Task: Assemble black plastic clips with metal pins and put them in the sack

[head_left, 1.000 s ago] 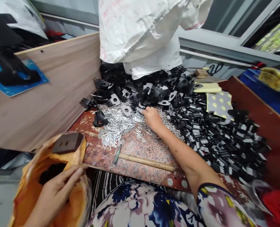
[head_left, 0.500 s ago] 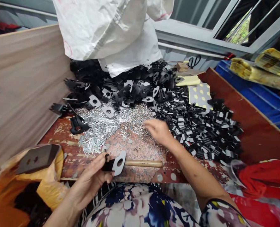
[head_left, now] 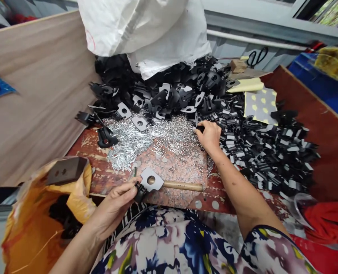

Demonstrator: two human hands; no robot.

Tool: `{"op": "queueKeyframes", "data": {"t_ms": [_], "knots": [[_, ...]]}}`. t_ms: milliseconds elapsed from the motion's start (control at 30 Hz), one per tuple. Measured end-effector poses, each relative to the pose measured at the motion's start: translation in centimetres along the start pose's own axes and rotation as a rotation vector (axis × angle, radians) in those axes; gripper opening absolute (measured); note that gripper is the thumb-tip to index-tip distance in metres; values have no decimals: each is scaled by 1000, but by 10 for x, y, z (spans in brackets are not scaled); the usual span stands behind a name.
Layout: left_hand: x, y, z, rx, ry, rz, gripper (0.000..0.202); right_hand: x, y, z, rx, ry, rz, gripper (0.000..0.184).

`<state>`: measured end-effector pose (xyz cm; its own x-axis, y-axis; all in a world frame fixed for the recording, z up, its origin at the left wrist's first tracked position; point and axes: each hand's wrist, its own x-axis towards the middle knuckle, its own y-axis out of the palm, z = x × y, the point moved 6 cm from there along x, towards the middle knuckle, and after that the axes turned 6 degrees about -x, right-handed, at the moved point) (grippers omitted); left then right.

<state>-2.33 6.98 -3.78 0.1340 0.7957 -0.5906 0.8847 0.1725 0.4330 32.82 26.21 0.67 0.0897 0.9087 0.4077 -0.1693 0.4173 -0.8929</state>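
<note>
The flat metal plate [head_left: 151, 180] with its round hole sits low in the centre of the frame, pinched at its dark lower-left end by the thumb and fingers of my left hand [head_left: 116, 203]. Its long axis runs from lower left to upper right, the pale holed face turned up and its broad end pointing toward the hammer [head_left: 171, 185], whose wooden handle lies level, stretching right.

My right hand [head_left: 209, 135] is in the middle of the frame at the edge of the small black clips [head_left: 271, 152], fingertips curled closed on a dark piece; what exactly it is, I cannot tell.

Between my hands lies a spread of silver pins [head_left: 146, 140] on the worn red table [head_left: 100, 179].

At lower left an orange bag [head_left: 40, 220] stands open with dark pieces inside. At the top centre a white sack [head_left: 146, 30] hangs over a heap of black plates [head_left: 169, 91].
</note>
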Motion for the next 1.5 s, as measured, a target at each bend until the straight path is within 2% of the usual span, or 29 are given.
{"op": "queueKeyframes", "data": {"t_ms": [100,233,333,433,500,567,633,733,833,933,1000,1100,1267,1367,1433,1500], "knots": [[-2,1,0,26,-6,-6,38,-1,-3,5,-64,-6,0,23],[-8,8,3,-8,-32,43,34,-10,-5,21,-75,-186,15,19],[-11,6,4,-12,-25,27,34,-17,-17,26,50,-257,1,23],[-9,7,-2,51,56,7,35,-29,-45,38,274,-272,-69,29],[-6,15,-5,119,124,32,33,-47,-62,61,387,-313,-22,30],[-1,30,-5,158,168,70,30,-72,-69,93,465,-357,118,30],[3,46,-3,150,195,113,27,-100,-66,124,543,-408,239,24],[8,65,1,91,229,168,23,-125,-54,150,643,-396,235,23],[10,71,4,56,233,176,26,-128,-39,149,760,-249,179,26],[9,69,3,54,270,150,27,-124,-40,141,809,-152,105,16],[9,68,1,44,309,145,23,-124,-48,142,766,-185,64,14],[9,71,0,10,312,192,20,-128,-56,147,730,-260,52,21],[8,69,1,-3,279,221,23,-136,-54,148,779,-239,47,23],[7,65,-1,21,274,228,25,-142,-56,152,760,-315,39,30],[6,63,-6,68,310,226,25,-145,-59,156,799,-348,74,33],[4,61,-13,144,380,204,24,-149,-60,157,912,-304,161,31]]}}
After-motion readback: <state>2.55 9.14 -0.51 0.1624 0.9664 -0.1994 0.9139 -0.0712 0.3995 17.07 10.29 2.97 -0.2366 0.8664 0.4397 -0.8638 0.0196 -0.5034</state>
